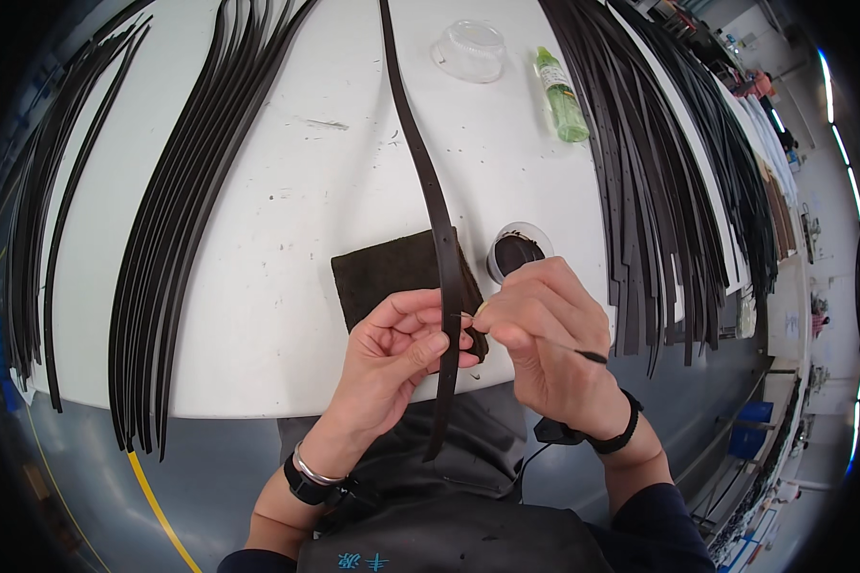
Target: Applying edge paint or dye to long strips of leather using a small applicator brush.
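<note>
A long dark strap (422, 162) with small holes runs from the far edge down past my hands. My left hand (397, 363) pinches it between thumb and fingers near its lower end. My right hand (554, 334) grips a thin tool with a dark handle (588, 354), its fine tip at the strap's right side; I cannot tell whether it touches. Beneath them lies a folded dark brown cloth (382, 272), partly hidden. Just beyond my right hand stands a small clear cup (519, 250) with dark contents.
Bundles of dark straps (186, 220) (640, 191) cover both sides of the white table (268, 210). A clear plastic tub (468, 51) and a green bottle (561, 95) sit at the back. A blue bin (750, 429) stands on the floor at right.
</note>
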### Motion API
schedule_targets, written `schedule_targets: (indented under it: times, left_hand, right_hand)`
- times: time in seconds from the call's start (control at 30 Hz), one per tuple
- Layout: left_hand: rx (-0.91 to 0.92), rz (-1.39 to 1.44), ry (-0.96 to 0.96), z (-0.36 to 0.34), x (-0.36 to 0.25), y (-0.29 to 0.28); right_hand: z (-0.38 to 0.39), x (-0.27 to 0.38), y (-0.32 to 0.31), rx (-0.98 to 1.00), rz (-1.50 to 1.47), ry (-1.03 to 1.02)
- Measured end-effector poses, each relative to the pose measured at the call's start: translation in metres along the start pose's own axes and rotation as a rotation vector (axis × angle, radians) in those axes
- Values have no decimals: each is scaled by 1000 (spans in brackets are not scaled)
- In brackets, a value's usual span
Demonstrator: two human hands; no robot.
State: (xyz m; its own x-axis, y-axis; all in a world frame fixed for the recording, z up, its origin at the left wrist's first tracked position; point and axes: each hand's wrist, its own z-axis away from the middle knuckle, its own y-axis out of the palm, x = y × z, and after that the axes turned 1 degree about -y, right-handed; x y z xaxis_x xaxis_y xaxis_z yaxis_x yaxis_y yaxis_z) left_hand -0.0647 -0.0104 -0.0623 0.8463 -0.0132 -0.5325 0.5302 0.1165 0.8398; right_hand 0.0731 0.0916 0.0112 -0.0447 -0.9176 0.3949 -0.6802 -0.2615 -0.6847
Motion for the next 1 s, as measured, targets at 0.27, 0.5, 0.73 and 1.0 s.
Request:
schedule_targets:
  times: [0.27, 0.5, 0.73, 1.0]
  left_hand:
    - [4, -4, 8, 0, 1, 0]
    - [-7, 15, 12, 1, 4, -4]
    - [-11, 5, 24, 2, 3, -4]
    - [1, -2, -51, 4, 1, -2]
  right_hand:
    - [0, 6, -5, 52, 30, 38]
    - [20, 18, 3, -342, -469, 474]
    - [10, 14, 27, -274, -758, 748]
    - [-15, -16, 20, -284, -699, 763]
